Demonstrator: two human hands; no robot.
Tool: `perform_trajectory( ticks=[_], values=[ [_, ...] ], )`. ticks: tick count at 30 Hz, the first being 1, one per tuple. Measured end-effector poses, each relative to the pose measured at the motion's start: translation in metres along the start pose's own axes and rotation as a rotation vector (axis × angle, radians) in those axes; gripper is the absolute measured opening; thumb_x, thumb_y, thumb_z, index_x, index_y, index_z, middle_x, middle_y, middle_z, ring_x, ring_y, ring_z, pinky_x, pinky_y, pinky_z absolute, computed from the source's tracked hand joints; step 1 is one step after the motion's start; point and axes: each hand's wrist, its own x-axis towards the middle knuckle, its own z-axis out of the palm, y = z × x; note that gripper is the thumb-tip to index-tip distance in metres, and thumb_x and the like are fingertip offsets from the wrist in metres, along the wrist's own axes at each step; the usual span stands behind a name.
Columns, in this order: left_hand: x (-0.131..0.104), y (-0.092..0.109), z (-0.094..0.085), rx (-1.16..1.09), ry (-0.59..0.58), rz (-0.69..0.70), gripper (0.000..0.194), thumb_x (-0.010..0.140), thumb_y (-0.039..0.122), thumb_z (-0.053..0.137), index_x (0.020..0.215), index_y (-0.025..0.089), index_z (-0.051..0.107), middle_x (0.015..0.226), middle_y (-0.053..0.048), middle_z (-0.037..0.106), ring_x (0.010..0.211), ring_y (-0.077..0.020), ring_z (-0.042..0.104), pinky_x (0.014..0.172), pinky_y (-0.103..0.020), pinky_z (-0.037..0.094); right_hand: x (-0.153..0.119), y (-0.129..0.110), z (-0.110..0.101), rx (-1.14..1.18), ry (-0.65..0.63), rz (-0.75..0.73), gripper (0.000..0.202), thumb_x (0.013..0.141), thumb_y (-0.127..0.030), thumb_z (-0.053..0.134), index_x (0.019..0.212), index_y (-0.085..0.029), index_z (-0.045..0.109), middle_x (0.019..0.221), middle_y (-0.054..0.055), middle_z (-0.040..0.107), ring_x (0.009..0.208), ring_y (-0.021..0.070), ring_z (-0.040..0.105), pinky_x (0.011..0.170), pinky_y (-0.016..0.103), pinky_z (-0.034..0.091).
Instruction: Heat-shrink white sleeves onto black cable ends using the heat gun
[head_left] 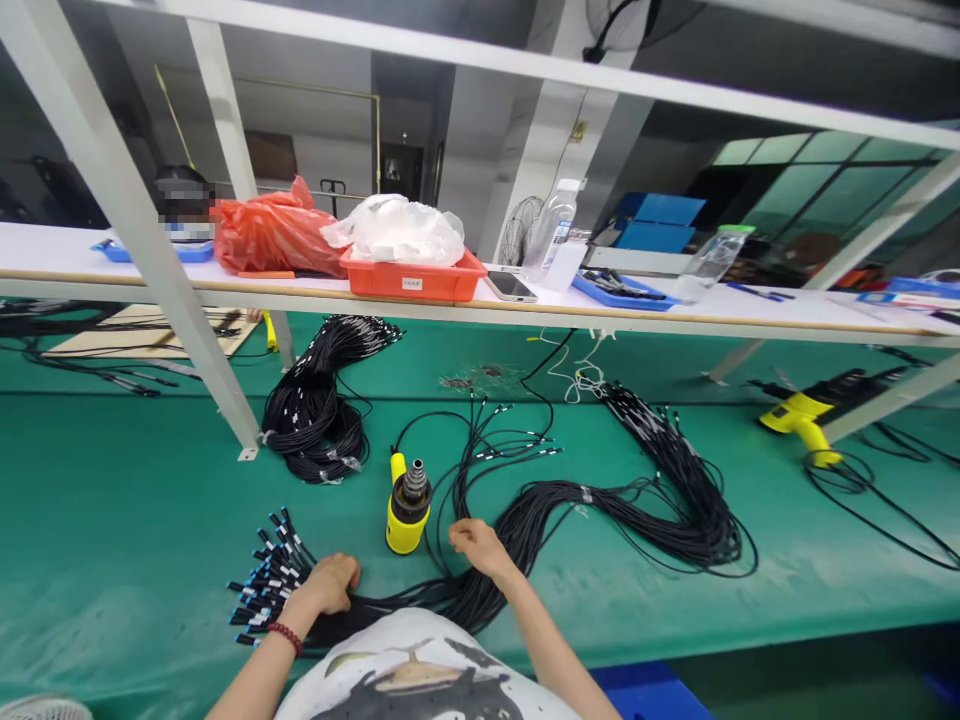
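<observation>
A long bundle of black cables [551,502] runs across the green table, and its ends with white and blue tips [268,590] fan out at the left. My left hand [330,583] rests on the bundle just right of those tips, fingers curled down around cables that are mostly hidden. Over the bundle's middle, my right hand [474,543] has its fingers curled together; what they hold, if anything, is too small to tell. Between and beyond my hands stands a yellow heat gun [406,520], nozzle up. Behind it, several loose cable ends [487,440] lie spread.
Another coiled black bundle [322,410] lies by the shelf post at the back left. A second yellow heat gun [806,412] lies at the right. The white shelf [300,287] above carries a red tray [416,280], a phone [511,286], bottles and a blue tray [619,290].
</observation>
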Motion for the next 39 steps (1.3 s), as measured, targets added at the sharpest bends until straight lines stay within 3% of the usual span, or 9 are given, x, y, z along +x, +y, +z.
perform_trajectory(
  ticks=[5,12,14,17,20,23,27,34,39],
  values=[
    [-0.004,-0.006,0.008,0.018,-0.006,0.082,0.019,0.067,0.008,0.057,0.079,0.022,0.065,0.092,-0.003,0.069,0.099,-0.0211,0.060,0.085,-0.030,0.041,-0.007,-0.013,0.018,-0.016,-0.170,-0.145,0.025,0.080,-0.024,0.051,0.089,-0.015,0.073,0.082,0.005,0.073,0.076,0.0182,0.065,0.068,0.025,0.047],
    [-0.026,0.011,-0.019,-0.041,0.134,0.256,0.019,0.079,0.010,0.046,0.088,0.022,0.057,0.094,-0.003,0.064,0.094,-0.0177,0.056,0.086,-0.029,0.039,-0.038,-0.052,0.034,-0.151,-0.379,-0.384,0.043,0.085,-0.034,0.054,0.125,-0.018,0.058,0.126,0.011,0.062,0.117,0.0257,0.054,0.100,0.036,0.039],
    [-0.036,0.025,-0.032,-0.102,0.235,0.365,0.017,0.084,0.013,0.042,0.088,0.022,0.055,0.093,-0.003,0.062,0.091,-0.0179,0.054,0.083,-0.029,0.040,-0.044,-0.061,0.039,-0.148,-0.424,-0.413,0.043,0.088,-0.036,0.052,0.127,-0.018,0.055,0.117,0.010,0.066,0.108,0.0242,0.058,0.093,0.035,0.043],
    [-0.049,0.043,-0.048,-0.127,0.296,0.444,0.016,0.090,0.020,0.038,0.091,0.022,0.054,0.090,-0.003,0.060,0.086,-0.0190,0.054,0.078,-0.031,0.042,-0.045,-0.068,0.043,-0.066,-0.346,-0.394,0.027,0.090,-0.036,0.047,0.101,-0.017,0.063,0.083,0.003,0.066,0.074,0.0167,0.058,0.068,0.027,0.043],
    [-0.057,0.048,-0.061,-0.106,0.340,0.416,0.021,0.095,0.028,0.035,0.097,0.023,0.055,0.089,-0.004,0.061,0.086,-0.0206,0.056,0.077,-0.033,0.042,-0.040,-0.063,0.031,0.084,-0.119,-0.351,0.040,0.093,-0.044,0.041,0.068,-0.017,0.057,0.062,-0.002,0.053,0.060,0.0122,0.046,0.058,0.024,0.033],
    [-0.069,0.042,-0.077,-0.102,0.402,0.367,0.025,0.096,0.032,0.033,0.095,0.023,0.056,0.085,-0.004,0.062,0.082,-0.0207,0.057,0.074,-0.032,0.042,-0.034,-0.048,0.001,0.193,0.063,-0.299,0.052,0.090,-0.060,0.038,0.057,-0.019,0.043,0.055,-0.004,0.038,0.056,0.0114,0.038,0.055,0.024,0.029],
    [-0.092,0.043,-0.098,-0.103,0.406,0.344,0.034,0.098,0.039,0.028,0.085,0.022,0.054,0.080,-0.002,0.059,0.077,-0.0189,0.055,0.071,-0.031,0.041,-0.038,-0.039,-0.043,0.224,0.053,-0.268,0.053,0.089,-0.063,0.038,0.059,-0.020,0.046,0.055,-0.004,0.040,0.055,0.0128,0.040,0.056,0.025,0.033],
    [-0.104,0.092,-0.114,0.005,0.433,0.453,0.037,0.098,0.039,0.030,0.078,0.021,0.057,0.070,-0.003,0.056,0.067,-0.0181,0.051,0.064,-0.030,0.036,-0.084,-0.129,-0.068,0.091,-0.285,-0.407,0.027,0.097,-0.042,0.038,0.101,-0.023,0.056,0.079,0.000,0.064,0.074,0.0157,0.058,0.073,0.027,0.043],
    [-0.106,0.114,-0.134,0.016,0.512,0.496,0.037,0.098,0.039,0.029,0.084,0.020,0.057,0.075,-0.005,0.059,0.069,-0.0185,0.050,0.065,-0.031,0.037,-0.086,-0.171,-0.068,-0.078,-0.065,-0.479,0.020,0.095,-0.034,0.044,0.083,-0.022,0.055,0.069,-0.003,0.054,0.064,0.0129,0.047,0.060,0.024,0.035]
  ],
)
